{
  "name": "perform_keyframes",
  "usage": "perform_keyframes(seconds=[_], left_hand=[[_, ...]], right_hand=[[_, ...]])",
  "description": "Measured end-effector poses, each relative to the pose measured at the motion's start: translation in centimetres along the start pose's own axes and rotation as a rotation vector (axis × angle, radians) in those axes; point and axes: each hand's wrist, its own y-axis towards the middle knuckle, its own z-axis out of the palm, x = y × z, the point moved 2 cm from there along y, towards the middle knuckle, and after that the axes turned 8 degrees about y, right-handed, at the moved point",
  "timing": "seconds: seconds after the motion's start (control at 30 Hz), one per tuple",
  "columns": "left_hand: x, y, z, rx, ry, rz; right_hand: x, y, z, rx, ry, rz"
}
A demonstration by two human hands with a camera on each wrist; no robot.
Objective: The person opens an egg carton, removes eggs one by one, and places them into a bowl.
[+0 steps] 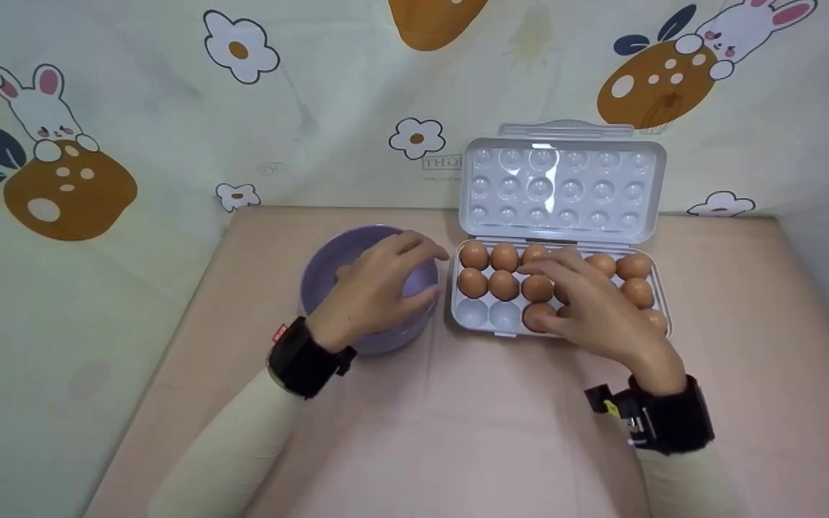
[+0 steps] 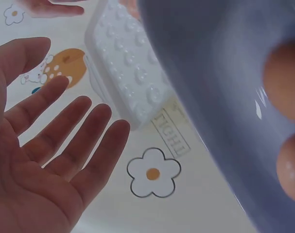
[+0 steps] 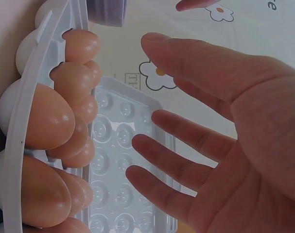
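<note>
**Stock on the pink tabletop: two hands, one bowl, one egg tray**

1. Your left hand (image 1: 378,288), one. It hovers palm-down over the bowl, holding nothing; the left wrist view shows its fingers (image 2: 84,145) straight and slightly spread. A black wrist strap sits at its cuff.

2. Your right hand (image 1: 594,302), one. It hovers over the middle of the egg tray, holding nothing; the right wrist view shows its fingers (image 3: 186,131) straight and fanned apart, close above the eggs. Whether a fingertip touches an egg you cannot tell. It wears a black wrist strap too.

3. Purple bowl (image 1: 328,273), one, just left of the tray, on the pink tabletop (image 1: 458,417). The left wrist view shows two brown eggs (image 2: 286,87) inside it.

4. White egg tray (image 1: 478,316), one, open. Brown eggs (image 1: 473,256) fill most cups; about eleven show, and your right hand hides others. Two cups at the near left corner stand empty.

5. Tray lid (image 1: 562,188), one, hinged upright behind the tray, with three rows of six dimples.

6. Backdrop cloth (image 1: 170,144), one, printed with rabbits and flowers, farthest back.
</note>
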Motion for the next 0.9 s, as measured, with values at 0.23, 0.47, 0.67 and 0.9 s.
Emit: perform_keyframes(seconds=[0.23, 0.47, 0.67, 0.9], left_hand=[[-1.6, 0.7, 1.4, -0.004, -0.057, 0.031], [-2.5, 0.8, 2.4, -0.048, -0.113, 0.041], [-2.8, 0.7, 2.9, -0.04, -0.166, 0.018], [-2.7, 0.6, 3.6, -0.076, -0.221, 0.04]], right_hand=[[-0.2, 0.0, 0.1, 0.011, 0.016, 0.027], [-0.2, 0.1, 0.1, 0.02, 0.014, 0.034], [-0.2, 0.1, 0.1, 0.023, 0.016, 0.036], [-0.4, 0.1, 0.3, 0.021, -0.009, 0.02]])
